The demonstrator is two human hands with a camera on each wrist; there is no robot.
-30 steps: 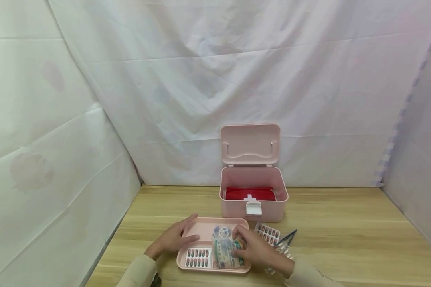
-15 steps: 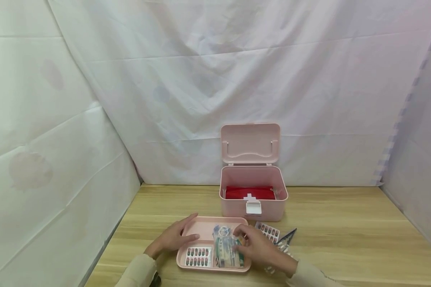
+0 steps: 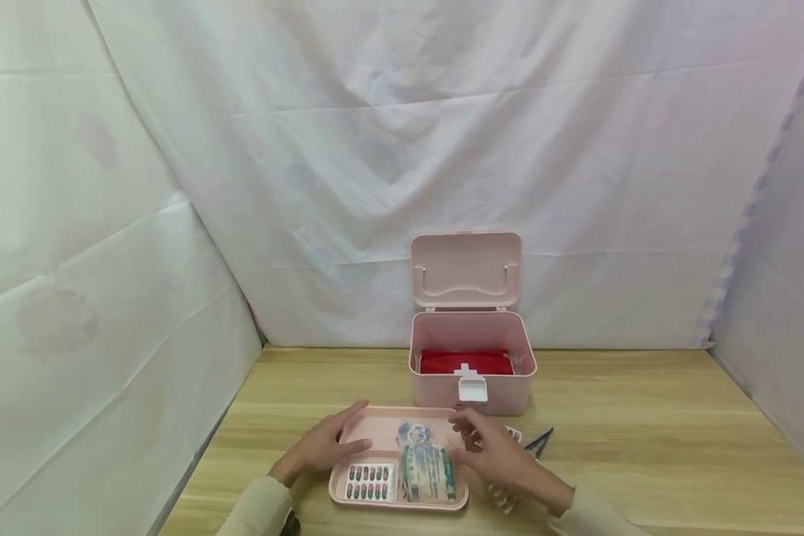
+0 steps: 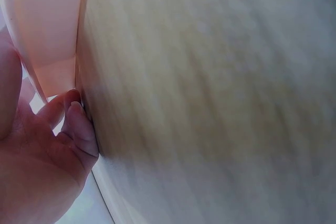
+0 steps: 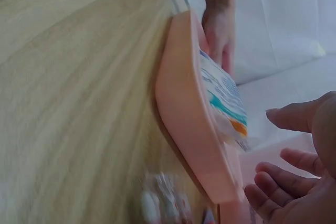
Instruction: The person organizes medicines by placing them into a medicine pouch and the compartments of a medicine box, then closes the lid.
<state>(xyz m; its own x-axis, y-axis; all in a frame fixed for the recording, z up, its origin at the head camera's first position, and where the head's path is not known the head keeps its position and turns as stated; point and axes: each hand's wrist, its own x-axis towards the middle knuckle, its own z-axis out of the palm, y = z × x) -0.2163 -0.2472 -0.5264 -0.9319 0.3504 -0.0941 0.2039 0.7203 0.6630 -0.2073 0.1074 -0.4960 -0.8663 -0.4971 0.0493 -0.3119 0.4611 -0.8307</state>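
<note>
My left hand (image 3: 321,444) rests on the left end of a shallow pink tray (image 3: 442,508), its thumb over the rim; in the left wrist view the fingers lie against the outside wall. A clear plastic packet with white and green print (image 3: 429,473) sits in the tray's right part, below a small clear bag with a white ring (image 3: 417,433). At the tray's front left is a blister pack of capsules (image 3: 370,482). My right hand (image 3: 499,454) hovers over the tray's right edge. Its fingers are loosely bent, apart from the packet in the right wrist view (image 5: 223,90).
Behind the tray stands a pink first-aid box (image 3: 435,388), lid up, with a red pouch (image 3: 465,362) inside. Right of the tray lie a second blister pack (image 3: 513,434), mostly hidden, a dark blue V-shaped tool (image 3: 539,443) and a bag of white-tipped items (image 3: 502,500).
My right hand has let go of the packet and drawn back to the right, over the second blister pack. The packet lies flatter in the tray. The left hand has kept its place.
</note>
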